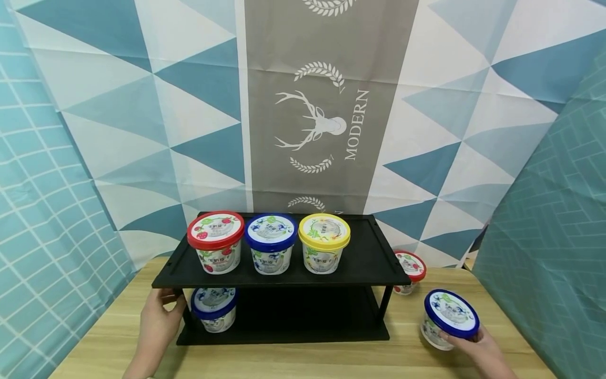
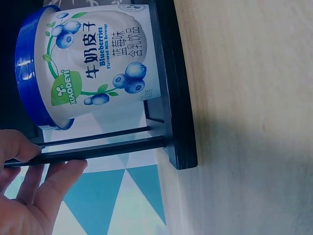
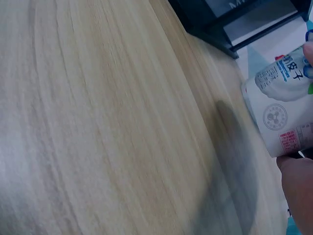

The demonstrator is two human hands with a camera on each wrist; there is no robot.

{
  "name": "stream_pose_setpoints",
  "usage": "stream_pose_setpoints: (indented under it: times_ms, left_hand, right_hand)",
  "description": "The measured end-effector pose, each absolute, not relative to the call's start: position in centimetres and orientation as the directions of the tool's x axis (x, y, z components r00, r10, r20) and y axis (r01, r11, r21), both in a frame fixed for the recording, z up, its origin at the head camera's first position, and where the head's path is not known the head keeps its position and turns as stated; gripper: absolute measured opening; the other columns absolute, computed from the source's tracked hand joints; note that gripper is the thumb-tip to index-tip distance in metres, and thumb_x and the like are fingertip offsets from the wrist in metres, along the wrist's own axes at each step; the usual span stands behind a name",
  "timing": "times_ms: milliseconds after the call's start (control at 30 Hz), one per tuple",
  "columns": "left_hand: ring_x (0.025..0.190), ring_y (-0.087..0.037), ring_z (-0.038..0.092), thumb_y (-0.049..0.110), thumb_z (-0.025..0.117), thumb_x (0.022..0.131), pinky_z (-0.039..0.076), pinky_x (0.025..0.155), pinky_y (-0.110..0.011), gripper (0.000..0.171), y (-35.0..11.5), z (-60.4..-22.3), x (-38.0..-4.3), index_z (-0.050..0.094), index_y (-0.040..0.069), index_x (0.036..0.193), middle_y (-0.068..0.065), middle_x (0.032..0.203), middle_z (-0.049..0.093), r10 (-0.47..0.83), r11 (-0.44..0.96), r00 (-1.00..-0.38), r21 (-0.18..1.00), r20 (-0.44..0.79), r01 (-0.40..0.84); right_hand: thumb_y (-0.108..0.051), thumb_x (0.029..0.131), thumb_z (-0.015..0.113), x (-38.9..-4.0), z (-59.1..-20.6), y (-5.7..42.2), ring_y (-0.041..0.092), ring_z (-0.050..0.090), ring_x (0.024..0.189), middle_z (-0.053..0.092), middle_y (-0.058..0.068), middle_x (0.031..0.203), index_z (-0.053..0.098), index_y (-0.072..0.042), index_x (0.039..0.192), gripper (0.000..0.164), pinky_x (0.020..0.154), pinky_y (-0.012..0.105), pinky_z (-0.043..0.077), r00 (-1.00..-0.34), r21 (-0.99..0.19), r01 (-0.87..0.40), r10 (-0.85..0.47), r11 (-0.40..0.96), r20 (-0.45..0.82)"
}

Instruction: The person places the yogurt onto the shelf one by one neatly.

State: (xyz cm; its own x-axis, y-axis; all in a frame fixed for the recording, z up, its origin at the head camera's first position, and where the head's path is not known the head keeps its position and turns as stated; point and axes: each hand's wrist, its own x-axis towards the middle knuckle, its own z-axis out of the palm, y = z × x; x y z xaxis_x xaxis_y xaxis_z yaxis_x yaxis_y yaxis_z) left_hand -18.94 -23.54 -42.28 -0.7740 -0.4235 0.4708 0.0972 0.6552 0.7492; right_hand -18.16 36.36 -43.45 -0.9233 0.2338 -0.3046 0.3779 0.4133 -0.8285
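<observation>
My left hand (image 1: 158, 316) grips the left post of a black two-tier rack (image 1: 366, 252); in the left wrist view the thumb and fingers (image 2: 63, 183) lie on opposite sides of the post. Just inside that post, a blue-lidded blueberry milk tub (image 1: 215, 310) stands on the lower tier. At the right of the table, my right hand (image 1: 483, 347) holds another blue-lidded tub (image 1: 450, 316), slightly tilted. Its printed side (image 3: 288, 107) shows in the right wrist view, where the hand is partly cut off by the frame.
On the upper tier stand a red-lidded tub (image 1: 216, 242), a blue-lidded tub (image 1: 271, 245) and a yellow-lidded tub (image 1: 324, 242) in a row. Another red-lidded tub (image 1: 411, 268) is behind the rack's right end on the wooden table (image 1: 284, 363). Patterned cloth (image 1: 203, 131) hangs behind.
</observation>
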Motion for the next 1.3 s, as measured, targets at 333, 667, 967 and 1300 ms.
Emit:
stream_pose_setpoints:
  times_ms: [333,667,967,1300]
  left_hand:
    - [0.086,-0.041,0.057,-0.001,0.054,0.079,0.047,0.076,-0.052,0.028,-23.6,-42.1,-18.8,0.047,0.001,0.106,-0.022,0.094,0.054,-0.432,0.648,-0.777,0.757,0.457,0.085]
    - [0.088,-0.04,0.057,0.001,0.053,0.08,0.046,0.077,-0.052,0.027,-23.8,-42.1,-18.9,0.047,0.001,0.107,-0.021,0.095,0.053,-0.43,0.641,-0.791,0.764,0.435,0.073]
    - [0.089,-0.04,0.056,0.001,0.053,0.081,0.046,0.076,-0.051,0.028,-23.8,-42.1,-18.9,0.046,0.002,0.108,-0.021,0.096,0.054,-0.424,0.639,-0.797,0.766,0.43,0.073]
    - [0.088,-0.039,0.057,0.0,0.053,0.08,0.047,0.076,-0.05,0.027,-23.6,-42.2,-18.8,0.047,0.002,0.106,-0.02,0.094,0.055,-0.412,0.653,-0.79,0.752,0.454,0.091]
  right_hand:
    - [-0.044,0.072,0.068,-17.4,-42.6,34.6,0.051,0.023,0.122,0.019,0.034,0.136,-0.001,0.007,0.137,0.108,0.096,0.06,0.031,-0.942,-0.827,0.336,0.155,0.45,-0.298]
    - [-0.022,0.077,0.066,-16.4,-42.1,31.7,0.048,0.026,0.123,0.018,0.031,0.136,-0.005,0.002,0.138,0.097,0.094,0.054,0.039,-0.966,-0.911,0.256,0.112,0.323,-0.232]
    - [-0.015,0.079,0.063,-16.0,-41.5,29.9,0.048,0.032,0.12,0.02,0.031,0.136,-0.002,-0.001,0.139,0.09,0.09,0.052,0.043,-0.975,-0.926,0.211,-0.005,0.312,-0.224]
    - [-0.011,0.077,0.063,-16.3,-41.8,28.7,0.036,0.044,0.115,0.024,0.031,0.136,0.004,-0.002,0.138,0.085,0.092,0.049,0.043,-0.981,-0.954,0.159,-0.069,0.255,-0.182]
